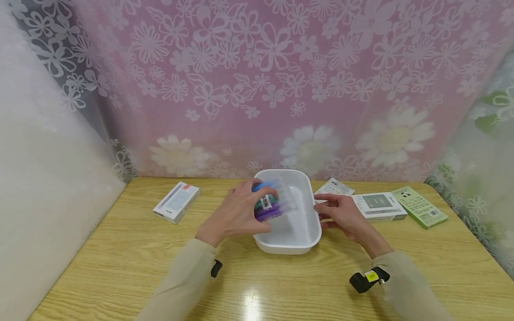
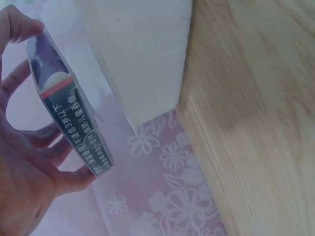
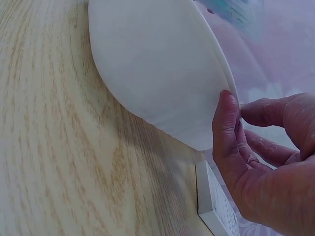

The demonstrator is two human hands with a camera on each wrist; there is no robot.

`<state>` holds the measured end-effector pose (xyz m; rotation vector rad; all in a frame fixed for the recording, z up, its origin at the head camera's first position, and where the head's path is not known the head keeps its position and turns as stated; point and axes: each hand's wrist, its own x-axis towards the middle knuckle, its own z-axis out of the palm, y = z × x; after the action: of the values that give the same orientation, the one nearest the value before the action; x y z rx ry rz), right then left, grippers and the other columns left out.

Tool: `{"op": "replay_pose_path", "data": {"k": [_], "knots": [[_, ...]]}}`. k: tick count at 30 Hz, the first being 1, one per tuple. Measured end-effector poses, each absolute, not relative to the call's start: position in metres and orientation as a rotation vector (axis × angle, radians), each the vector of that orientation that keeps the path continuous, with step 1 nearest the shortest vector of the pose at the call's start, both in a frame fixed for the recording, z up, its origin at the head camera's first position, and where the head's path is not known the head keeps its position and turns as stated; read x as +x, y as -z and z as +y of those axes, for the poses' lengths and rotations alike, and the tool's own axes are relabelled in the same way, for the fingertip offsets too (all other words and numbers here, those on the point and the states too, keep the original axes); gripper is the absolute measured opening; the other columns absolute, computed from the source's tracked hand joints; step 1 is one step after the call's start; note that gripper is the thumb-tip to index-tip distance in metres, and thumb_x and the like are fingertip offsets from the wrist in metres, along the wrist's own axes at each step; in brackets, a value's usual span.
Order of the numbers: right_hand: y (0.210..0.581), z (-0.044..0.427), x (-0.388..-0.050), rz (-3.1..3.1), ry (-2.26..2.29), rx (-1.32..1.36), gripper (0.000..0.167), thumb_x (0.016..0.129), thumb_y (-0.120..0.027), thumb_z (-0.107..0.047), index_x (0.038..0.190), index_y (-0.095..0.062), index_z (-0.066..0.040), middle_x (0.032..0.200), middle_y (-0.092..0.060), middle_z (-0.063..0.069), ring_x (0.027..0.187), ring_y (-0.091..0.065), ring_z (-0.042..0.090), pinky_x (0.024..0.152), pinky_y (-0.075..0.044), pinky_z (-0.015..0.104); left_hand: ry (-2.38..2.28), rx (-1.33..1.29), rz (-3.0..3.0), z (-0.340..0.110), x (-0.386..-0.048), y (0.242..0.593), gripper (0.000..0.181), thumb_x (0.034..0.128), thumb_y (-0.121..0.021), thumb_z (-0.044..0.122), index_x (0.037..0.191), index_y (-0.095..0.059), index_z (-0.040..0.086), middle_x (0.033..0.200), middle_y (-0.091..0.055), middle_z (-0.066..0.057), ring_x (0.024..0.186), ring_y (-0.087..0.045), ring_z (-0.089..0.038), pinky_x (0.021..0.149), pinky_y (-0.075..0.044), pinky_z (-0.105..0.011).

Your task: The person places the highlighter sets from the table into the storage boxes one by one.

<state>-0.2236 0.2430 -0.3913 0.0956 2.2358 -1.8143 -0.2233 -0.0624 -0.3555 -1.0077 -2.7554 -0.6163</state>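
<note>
At the desk [image 1: 116, 249], one white tub [image 1: 287, 249], four boxes [image 1: 176, 204] and one clear pack [image 1: 283, 203] are counted; the pack is clamped in the left grip [image 1: 237, 211], above the tub pinched by the right grip [image 1: 343, 215]

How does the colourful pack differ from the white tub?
The tub is plain white; the pack shows blue, green and purple. The tub is larger than the pack. The tub stands on the table; the left hand holds the pack raised. Both are held, the tub by the right hand.
</note>
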Motion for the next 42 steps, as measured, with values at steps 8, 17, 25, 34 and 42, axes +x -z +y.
{"op": "replay_pose_path", "data": {"k": [8,17,25,34,42], "knots": [[0.393,0.242,-0.217,2.208,1.828,0.090,0.058,0.101,-0.063,-0.017,0.153,-0.042,0.001,0.100,-0.074,-0.003,0.084,-0.072,0.012,0.073,-0.063,0.030,0.597,-1.088,-2.782,-0.052,-0.224,0.355,0.057,0.0737,-0.071,0.044,0.128,-0.054,0.044,0.153,-0.042,-0.011,0.137,-0.045,-0.031,0.100,-0.044,-0.056],[0.392,0.242,-0.215,2.187,1.828,0.093,0.060,0.101,-0.063,-0.018,0.153,-0.041,0.000,0.098,-0.074,-0.007,0.086,-0.073,0.013,0.074,-0.063,0.031,0.554,-1.179,-2.814,-0.038,-0.225,0.354,0.058,0.0747,-0.074,0.045,0.129,-0.055,0.043,0.150,-0.043,-0.008,0.134,-0.045,-0.026,0.099,-0.041,-0.051],[0.392,0.244,-0.214,2.175,1.826,0.082,0.059,0.102,-0.062,-0.019,0.154,-0.039,0.000,0.100,-0.073,-0.007,0.089,-0.074,0.013,0.076,-0.063,0.031,0.518,-1.228,-2.880,-0.026,-0.230,0.357,0.055,0.0775,-0.076,0.045,0.127,-0.054,0.043,0.151,-0.043,-0.008,0.133,-0.045,-0.026,0.105,-0.042,-0.055],[0.393,0.244,-0.215,2.167,1.823,0.073,0.060,0.103,-0.062,-0.020,0.154,-0.039,-0.001,0.102,-0.073,-0.006,0.089,-0.074,0.014,0.077,-0.063,0.032,0.503,-1.281,-2.956,-0.019,-0.232,0.362,0.054,0.0807,-0.077,0.042,0.129,-0.053,0.041,0.145,-0.046,-0.007,0.125,-0.049,-0.026,0.103,-0.045,-0.048],[0.394,0.245,-0.214,2.170,1.821,0.053,0.061,0.103,-0.062,-0.021,0.155,-0.038,0.000,0.105,-0.073,-0.004,0.089,-0.074,0.013,0.077,-0.063,0.032,0.432,-1.298,-3.014,-0.015,-0.235,0.372,0.051,0.0817,-0.078,0.043,0.127,-0.055,0.042,0.143,-0.048,-0.006,0.118,-0.050,-0.025,0.101,-0.045,-0.041]]}}
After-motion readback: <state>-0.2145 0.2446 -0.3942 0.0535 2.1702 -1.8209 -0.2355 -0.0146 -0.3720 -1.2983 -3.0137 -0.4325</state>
